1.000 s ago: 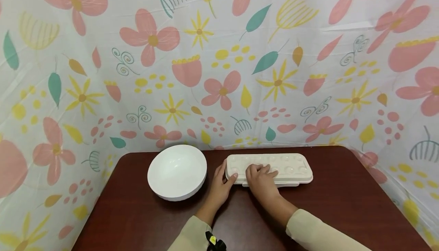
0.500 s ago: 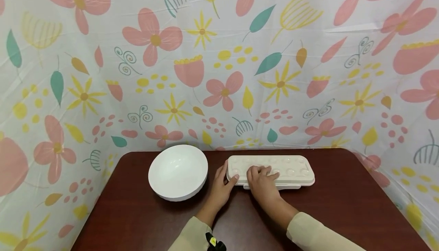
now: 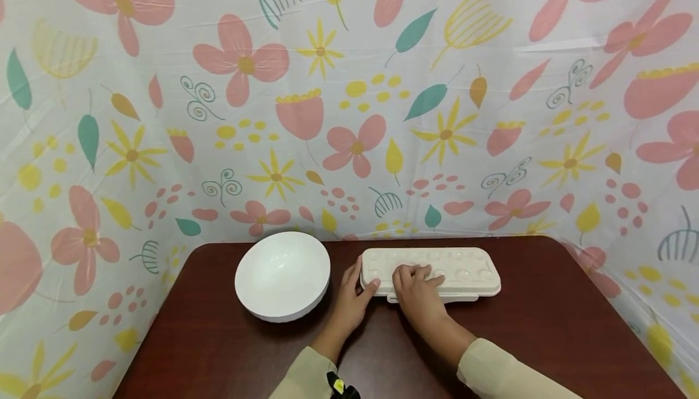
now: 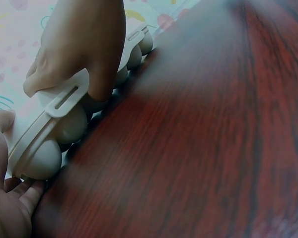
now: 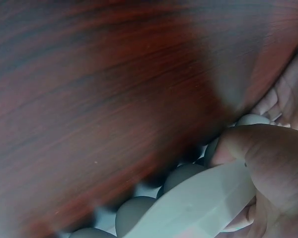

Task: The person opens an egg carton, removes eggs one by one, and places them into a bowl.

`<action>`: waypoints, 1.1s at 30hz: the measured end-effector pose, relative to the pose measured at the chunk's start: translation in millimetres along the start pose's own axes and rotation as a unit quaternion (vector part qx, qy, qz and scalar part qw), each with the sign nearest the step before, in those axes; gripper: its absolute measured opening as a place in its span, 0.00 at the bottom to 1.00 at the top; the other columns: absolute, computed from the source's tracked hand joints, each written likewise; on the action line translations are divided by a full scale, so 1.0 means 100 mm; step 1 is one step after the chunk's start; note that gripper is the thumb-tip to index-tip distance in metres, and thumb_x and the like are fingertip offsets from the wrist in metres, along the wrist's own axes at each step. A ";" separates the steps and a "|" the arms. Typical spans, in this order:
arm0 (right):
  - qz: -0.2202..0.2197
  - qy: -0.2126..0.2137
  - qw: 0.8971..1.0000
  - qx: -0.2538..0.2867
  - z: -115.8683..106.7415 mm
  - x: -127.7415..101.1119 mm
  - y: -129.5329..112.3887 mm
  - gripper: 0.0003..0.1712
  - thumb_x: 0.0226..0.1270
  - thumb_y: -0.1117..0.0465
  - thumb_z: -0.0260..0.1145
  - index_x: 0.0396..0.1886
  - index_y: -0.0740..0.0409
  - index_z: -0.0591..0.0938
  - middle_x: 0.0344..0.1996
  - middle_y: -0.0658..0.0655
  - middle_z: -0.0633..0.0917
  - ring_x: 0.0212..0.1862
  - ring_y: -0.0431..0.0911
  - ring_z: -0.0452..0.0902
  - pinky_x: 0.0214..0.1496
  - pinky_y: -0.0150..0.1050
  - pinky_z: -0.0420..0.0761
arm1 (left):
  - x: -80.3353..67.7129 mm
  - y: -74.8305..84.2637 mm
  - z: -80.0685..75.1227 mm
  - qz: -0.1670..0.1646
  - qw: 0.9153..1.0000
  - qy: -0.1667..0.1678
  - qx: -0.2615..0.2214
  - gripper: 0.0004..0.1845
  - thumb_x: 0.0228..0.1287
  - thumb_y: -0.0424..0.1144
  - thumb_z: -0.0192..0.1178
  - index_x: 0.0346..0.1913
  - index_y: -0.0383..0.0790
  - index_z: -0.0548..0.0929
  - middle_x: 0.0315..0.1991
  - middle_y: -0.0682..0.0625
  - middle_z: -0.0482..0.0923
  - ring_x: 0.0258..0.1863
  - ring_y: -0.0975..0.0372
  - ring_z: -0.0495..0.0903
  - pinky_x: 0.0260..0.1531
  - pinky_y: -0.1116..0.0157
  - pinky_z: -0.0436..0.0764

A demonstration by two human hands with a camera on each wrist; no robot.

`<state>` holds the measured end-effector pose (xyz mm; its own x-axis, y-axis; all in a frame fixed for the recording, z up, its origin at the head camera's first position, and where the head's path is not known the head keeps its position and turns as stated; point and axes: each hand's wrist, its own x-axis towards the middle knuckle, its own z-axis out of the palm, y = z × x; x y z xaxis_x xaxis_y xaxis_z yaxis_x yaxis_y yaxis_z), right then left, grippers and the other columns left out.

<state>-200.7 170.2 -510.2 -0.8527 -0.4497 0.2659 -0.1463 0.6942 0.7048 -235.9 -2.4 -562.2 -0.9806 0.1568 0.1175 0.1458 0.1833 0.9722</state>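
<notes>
Both hands [image 3: 382, 293] grip the egg carton [image 3: 464, 268] (closed).

The table [image 3: 218, 350] is being viewed from above and in front by the head camera; the carton [image 4: 44, 134] edge is being watched closely, near table level, by both wrist cameras.
</notes>
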 end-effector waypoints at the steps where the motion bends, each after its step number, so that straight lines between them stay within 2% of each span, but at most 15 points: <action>1: -0.001 -0.002 1.000 0.000 0.01 0.00 0.00 0.23 0.74 0.56 0.55 0.58 0.69 0.74 0.44 0.71 0.77 0.46 0.64 0.84 0.36 0.57 0.87 | 0.00 0.00 0.00 0.000 1.000 0.001 -0.002 0.42 0.71 0.52 0.62 0.81 0.47 0.54 0.77 0.42 0.58 0.75 0.50 0.61 0.68 0.50 0.71; 6: -0.001 0.000 1.000 -0.004 0.01 0.00 0.01 0.23 0.74 0.55 0.56 0.58 0.68 0.74 0.44 0.70 0.77 0.46 0.64 0.84 0.36 0.56 0.88 | 0.00 0.00 0.00 -0.003 1.000 0.003 0.000 0.41 0.71 0.53 0.61 0.81 0.51 0.55 0.77 0.42 0.59 0.75 0.50 0.62 0.68 0.49 0.71; 11: -0.013 0.002 1.000 0.000 0.00 0.00 0.03 0.23 0.73 0.55 0.58 0.58 0.68 0.74 0.43 0.70 0.77 0.45 0.64 0.84 0.35 0.56 0.88 | -0.01 0.00 -0.02 -0.005 1.000 0.000 0.007 0.43 0.71 0.55 0.61 0.81 0.48 0.54 0.77 0.42 0.59 0.75 0.51 0.61 0.68 0.50 0.72; 15: -0.029 0.000 1.000 0.007 0.00 -0.01 0.08 0.27 0.71 0.51 0.61 0.59 0.68 0.73 0.44 0.69 0.76 0.44 0.63 0.83 0.34 0.54 0.88 | 0.00 -0.01 -0.02 -0.012 1.000 -0.003 0.007 0.44 0.70 0.56 0.61 0.81 0.47 0.53 0.77 0.43 0.58 0.75 0.51 0.61 0.69 0.50 0.72; 19: -0.022 -0.004 0.997 0.069 0.01 -0.02 0.16 0.32 0.66 0.49 0.64 0.60 0.67 0.73 0.44 0.66 0.76 0.41 0.61 0.81 0.31 0.51 0.87 | 0.00 -0.01 -0.02 -0.012 1.000 -0.004 0.003 0.44 0.70 0.57 0.61 0.81 0.47 0.53 0.78 0.44 0.57 0.76 0.51 0.59 0.69 0.50 0.71; 24: -0.006 -0.021 0.986 0.166 -0.02 -0.02 0.26 0.40 0.54 0.45 0.71 0.63 0.64 0.73 0.45 0.64 0.77 0.42 0.59 0.79 0.30 0.49 0.83 | 0.01 0.00 -0.02 -0.013 1.000 -0.008 0.001 0.44 0.70 0.57 0.61 0.81 0.49 0.54 0.78 0.45 0.56 0.77 0.52 0.58 0.70 0.49 0.71; 29: -0.012 -0.028 0.975 0.220 -0.02 -0.08 0.34 0.46 0.48 0.45 0.78 0.65 0.62 0.74 0.49 0.64 0.77 0.49 0.59 0.78 0.40 0.52 0.82 | 0.02 0.01 -0.02 -0.015 1.000 -0.008 -0.002 0.44 0.70 0.57 0.61 0.81 0.50 0.54 0.78 0.44 0.56 0.77 0.52 0.59 0.69 0.49 0.71; 33: -0.016 -0.007 0.973 0.230 0.07 -0.18 0.40 0.49 0.45 0.47 0.81 0.67 0.60 0.73 0.53 0.66 0.77 0.56 0.60 0.77 0.49 0.55 0.82 | 0.02 -0.01 -0.02 -0.016 1.000 -0.006 -0.005 0.43 0.70 0.57 0.61 0.81 0.49 0.55 0.78 0.44 0.57 0.76 0.52 0.60 0.69 0.50 0.72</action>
<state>-195.0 210.0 -491.1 -0.8499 -0.4706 0.2372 -0.3798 0.8590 0.3434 -237.8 -3.9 -562.3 -0.9832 0.1627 0.0832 0.1123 0.1793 0.9774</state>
